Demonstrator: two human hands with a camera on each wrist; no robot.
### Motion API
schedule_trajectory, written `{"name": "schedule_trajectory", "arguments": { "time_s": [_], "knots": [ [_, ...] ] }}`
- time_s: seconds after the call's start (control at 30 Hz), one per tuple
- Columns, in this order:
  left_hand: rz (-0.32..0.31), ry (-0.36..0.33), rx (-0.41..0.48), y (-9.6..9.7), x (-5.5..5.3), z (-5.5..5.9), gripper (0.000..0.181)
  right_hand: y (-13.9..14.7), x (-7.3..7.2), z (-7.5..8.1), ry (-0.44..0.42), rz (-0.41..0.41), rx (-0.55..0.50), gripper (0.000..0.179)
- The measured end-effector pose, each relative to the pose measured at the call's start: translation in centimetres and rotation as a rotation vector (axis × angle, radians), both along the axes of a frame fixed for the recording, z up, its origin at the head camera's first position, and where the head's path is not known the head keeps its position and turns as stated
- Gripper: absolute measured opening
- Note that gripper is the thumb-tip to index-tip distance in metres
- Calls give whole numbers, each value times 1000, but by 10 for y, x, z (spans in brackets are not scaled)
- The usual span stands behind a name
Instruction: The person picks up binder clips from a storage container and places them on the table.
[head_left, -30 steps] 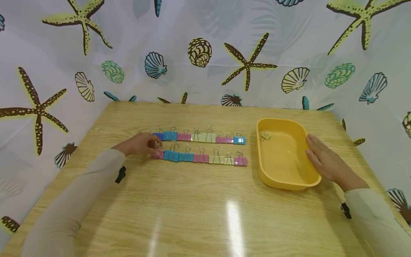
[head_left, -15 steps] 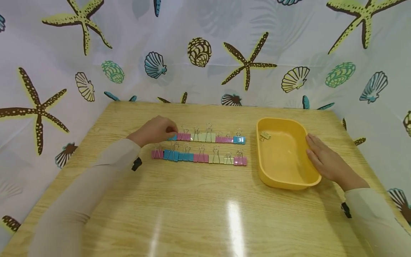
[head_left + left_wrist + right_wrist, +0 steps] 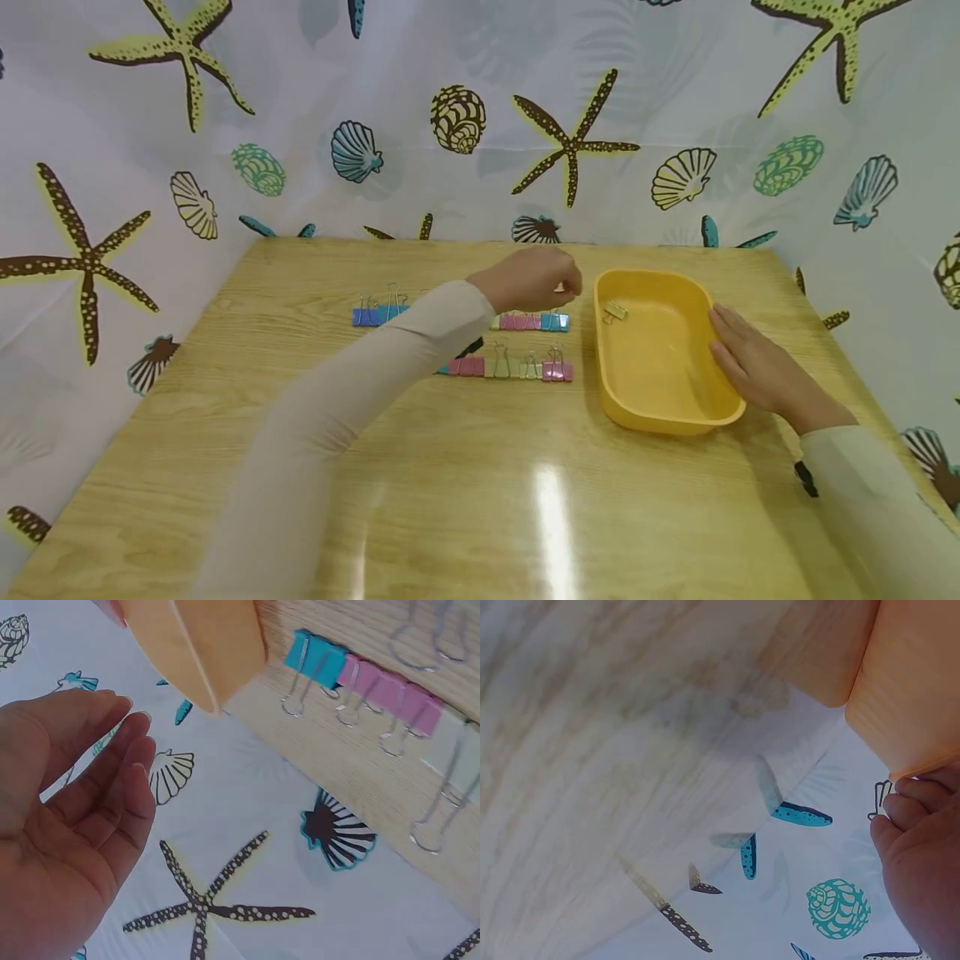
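Two rows of binder clips, blue, pink and pale yellow-green, stand on the table: a far row [image 3: 520,322] and a near row [image 3: 513,369]. My left hand [image 3: 528,279] is above and behind the far row's right part, close to the yellow tray [image 3: 675,429]. In the left wrist view its fingers [image 3: 137,799] are loosely bent, with nothing seen between them. My right hand [image 3: 765,362] rests with straight fingers against the tray's right wall. One small yellow binder clip [image 3: 617,310] lies inside the tray at its upper left. The left sleeve hides the left part of the near row.
The wooden table [image 3: 465,483] reaches back to a white cloth [image 3: 420,192] printed with starfish and shells, which also rises at both sides. A strip of glare crosses the front of the table.
My left hand has gone from the rows' left end, along the far row, to the right near the tray. The right hand stays on the tray. The head view has shifted slightly.
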State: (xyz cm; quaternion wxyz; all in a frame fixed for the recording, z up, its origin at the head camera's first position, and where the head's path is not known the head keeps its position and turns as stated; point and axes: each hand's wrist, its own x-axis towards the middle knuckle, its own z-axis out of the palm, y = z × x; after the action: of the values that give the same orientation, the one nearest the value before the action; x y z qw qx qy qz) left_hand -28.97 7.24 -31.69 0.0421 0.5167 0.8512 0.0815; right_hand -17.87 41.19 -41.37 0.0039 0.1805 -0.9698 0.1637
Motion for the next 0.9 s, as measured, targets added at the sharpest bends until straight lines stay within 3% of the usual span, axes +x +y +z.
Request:
{"name": "schedule_trajectory", "arguments": {
  "time_s": [0.17,0.33,0.47,0.63,0.7,0.8,0.9],
  "knots": [
    [-28,22,-15,45,1,5,26,0,-2,2,-7,-4,5,56],
    [35,-114,-46,75,-2,7,35,2,-1,0,9,-1,1,56],
    [137,-257,-38,89,-6,7,42,2,-1,0,21,3,-2,56],
    [290,-333,-8,105,-5,6,47,1,-2,2,22,-2,-2,56],
    [378,-390,13,111,-3,4,45,1,-2,3,18,-1,-6,56],
    [536,-522,86,118,0,-1,39,1,-2,3,8,-5,-14,56],
    [676,-705,231,122,4,-8,26,1,-1,2,-4,-9,-21,56]
  ]
}}
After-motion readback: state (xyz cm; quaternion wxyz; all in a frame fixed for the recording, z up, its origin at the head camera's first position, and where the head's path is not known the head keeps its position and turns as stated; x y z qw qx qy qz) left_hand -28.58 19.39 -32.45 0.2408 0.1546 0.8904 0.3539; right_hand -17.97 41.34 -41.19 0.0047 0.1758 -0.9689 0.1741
